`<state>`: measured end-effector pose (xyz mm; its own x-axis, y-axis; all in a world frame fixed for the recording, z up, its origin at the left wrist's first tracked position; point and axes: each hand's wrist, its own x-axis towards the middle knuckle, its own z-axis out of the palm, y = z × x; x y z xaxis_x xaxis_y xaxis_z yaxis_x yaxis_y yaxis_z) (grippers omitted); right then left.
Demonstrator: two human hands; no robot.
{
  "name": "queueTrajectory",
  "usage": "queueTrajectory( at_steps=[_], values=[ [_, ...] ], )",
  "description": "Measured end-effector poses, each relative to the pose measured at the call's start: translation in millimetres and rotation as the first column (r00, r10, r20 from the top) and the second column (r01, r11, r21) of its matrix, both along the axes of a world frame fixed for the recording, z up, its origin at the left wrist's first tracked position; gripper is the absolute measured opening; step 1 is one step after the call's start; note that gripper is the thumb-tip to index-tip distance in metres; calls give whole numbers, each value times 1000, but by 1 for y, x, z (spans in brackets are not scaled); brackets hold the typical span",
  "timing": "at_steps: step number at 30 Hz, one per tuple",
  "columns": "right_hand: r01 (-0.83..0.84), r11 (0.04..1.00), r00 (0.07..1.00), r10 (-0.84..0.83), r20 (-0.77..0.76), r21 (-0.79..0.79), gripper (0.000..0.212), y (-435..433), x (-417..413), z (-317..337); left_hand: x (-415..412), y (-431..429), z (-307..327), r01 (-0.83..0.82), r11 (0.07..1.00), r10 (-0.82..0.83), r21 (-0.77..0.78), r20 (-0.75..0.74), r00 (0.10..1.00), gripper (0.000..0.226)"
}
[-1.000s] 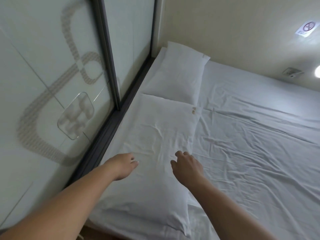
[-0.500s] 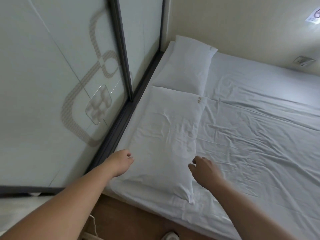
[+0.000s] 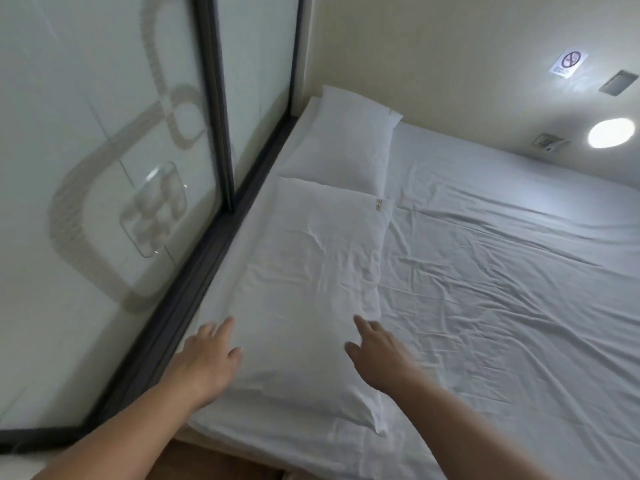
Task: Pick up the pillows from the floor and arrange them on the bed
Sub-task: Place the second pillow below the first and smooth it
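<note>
Place: I read this as a rented bedroom, likely a hotel or guesthouse.
Bed [image 3: 502, 306]: wide, white fitted sheet, filling the room's far corner.
Pillows: two white ones, the near pillow [image 3: 311, 289] and far pillow [image 3: 349, 143], in line along the bed's left edge.
Left side: frosted glass partition [image 3: 104, 168] with dark frame and printed emblem.
Wall: I see a no-smoking sign [image 3: 568, 65], a switch plate [image 3: 618, 83] and a round lamp [image 3: 611, 133].
</note>
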<state>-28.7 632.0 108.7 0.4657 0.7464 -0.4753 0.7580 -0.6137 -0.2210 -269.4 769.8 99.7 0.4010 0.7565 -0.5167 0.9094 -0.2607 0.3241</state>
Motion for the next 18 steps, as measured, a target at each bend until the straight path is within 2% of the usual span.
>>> queueTrajectory(
  at_steps=[5,7,8,10,12,13,15,16,18],
  values=[
    [-139,983,990,133,56,121,68,112,46,-92,120,50,-81,230,953,-240,199,26,970,64],
    [-170,973,985,161,65,154,66,139,74,-137,147,75,-128,297,934,-296,199,-33,955,64],
    [-141,980,990,135,49,143,66,141,89,-159,147,86,-152,288,946,-276,150,-97,956,68],
    [45,998,999,-46,24,45,64,114,121,-195,121,97,-190,90,996,-84,13,-261,962,84],
    [266,954,964,-266,18,-142,51,64,144,-216,81,100,-204,-175,982,133,-75,-389,912,102],
    [366,905,929,-370,23,-216,45,39,151,-221,67,102,-206,-253,961,194,-109,-383,903,106],
    [513,837,848,-529,-40,-189,47,8,150,-221,50,110,-205,-399,886,349,-236,-228,909,102],
    [576,804,787,-595,-164,-150,52,4,141,-218,47,114,-201,-477,813,455,-334,-147,878,91],
    [719,680,568,-695,-442,-145,69,9,110,-209,41,118,-187,-540,649,594,-536,-87,800,61]
  ],
)
